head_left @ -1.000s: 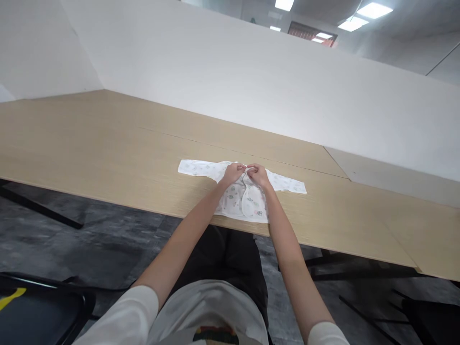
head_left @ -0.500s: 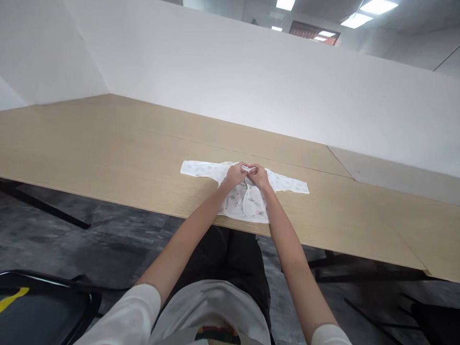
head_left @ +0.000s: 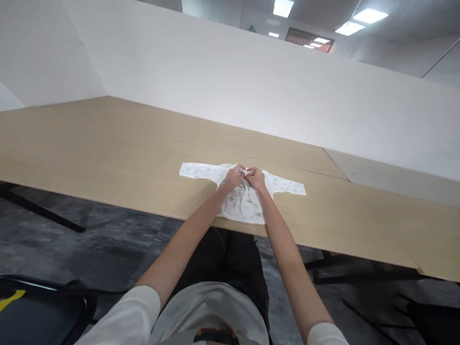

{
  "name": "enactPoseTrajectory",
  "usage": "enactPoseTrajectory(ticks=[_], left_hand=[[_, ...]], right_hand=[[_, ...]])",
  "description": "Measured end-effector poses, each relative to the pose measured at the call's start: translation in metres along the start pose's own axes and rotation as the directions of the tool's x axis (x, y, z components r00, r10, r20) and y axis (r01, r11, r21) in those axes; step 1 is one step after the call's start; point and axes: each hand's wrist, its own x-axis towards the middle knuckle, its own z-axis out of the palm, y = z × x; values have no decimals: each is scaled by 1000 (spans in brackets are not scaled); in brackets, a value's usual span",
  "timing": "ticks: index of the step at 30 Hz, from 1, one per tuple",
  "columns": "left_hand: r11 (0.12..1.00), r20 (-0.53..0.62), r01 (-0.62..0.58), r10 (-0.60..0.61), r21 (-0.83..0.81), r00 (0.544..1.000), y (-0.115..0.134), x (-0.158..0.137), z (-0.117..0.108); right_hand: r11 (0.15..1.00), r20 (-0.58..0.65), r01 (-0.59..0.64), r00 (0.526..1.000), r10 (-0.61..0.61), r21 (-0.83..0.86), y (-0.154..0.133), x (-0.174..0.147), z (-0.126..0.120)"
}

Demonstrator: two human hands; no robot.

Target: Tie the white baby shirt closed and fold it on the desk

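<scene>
Both hands pinch a baby shirt's neckline — sleeves spread flat.
I see the left hand (head_left: 234, 176) and right hand (head_left: 256, 178) pinching the baby shirt (head_left: 243, 194) on the wooden table (head_left: 108, 143).

A small white baby shirt (head_left: 244, 199) lies flat on the wooden table (head_left: 108, 153), near its front edge; both sleeves are spread out to the sides. The left hand (head_left: 234, 176) and the right hand (head_left: 256, 178) meet at the neck of the shirt; the fingers pinch the cloth there; a white wall (head_left: 251, 81) stands behind the table.
</scene>
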Motion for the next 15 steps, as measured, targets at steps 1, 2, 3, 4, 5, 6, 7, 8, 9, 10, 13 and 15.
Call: enactPoseTrajectory(ticks=[1, 2, 3, 4, 5, 6, 7, 8, 9, 10, 13, 15], left_hand=[[1000, -1, 0, 0, -4, 1000, -1, 0, 1], [1000, 2, 1, -1, -6, 1000, -1, 1, 1], [1000, 6, 4, -4, -7, 1000, -1, 1, 1], [1000, 11, 5, -5, -9, 1000, -1, 1, 1], [1000, 16, 7, -7, -10, 1000, -1, 1, 1], [1000, 19, 7, -6, -11, 1000, -1, 1, 1], [1000, 20, 6, -5, -13, 1000, 0, 1, 1], [1000, 21, 5, -5, -14, 1000, 0, 1, 1], [1000, 22, 4, -4, -15, 1000, 0, 0, 1], [1000, 24, 4, -4, -15, 1000, 0, 0, 1], [1000, 25, 9, -9, -10, 1000, 1, -1, 0], [1000, 28, 22, -22, 5, 999, 2, -1, -1]], right_hand=[[1000, -7, -13, 1000, 13, 4, 0, 0, 1], [1000, -15, -24, 1000, 24, 11, 0, 0, 1], [999, -21, -34, 999, 34, 19, -1, 0, 2], [999, -28, -43, 999, 43, 29, -1, -1, 2], [998, -36, -53, 998, 54, 38, -2, -1, 3], [997, -46, -64, 997, 66, 45, -2, 0, 3], [996, -60, -76, 995, 79, 51, -2, 0, 4], [995, -74, -86, 993, 90, 57, -2, 0, 5], [994, -87, -94, 991, 99, 63, -2, 1, 6], [992, -98, -101, 989, 107, 71, -2, 1, 7], [990, -125, -106, 985, 117, 92, -1, 3, 9], [990, -144, -104, 983, 117, 97, 0, 3, 10]])
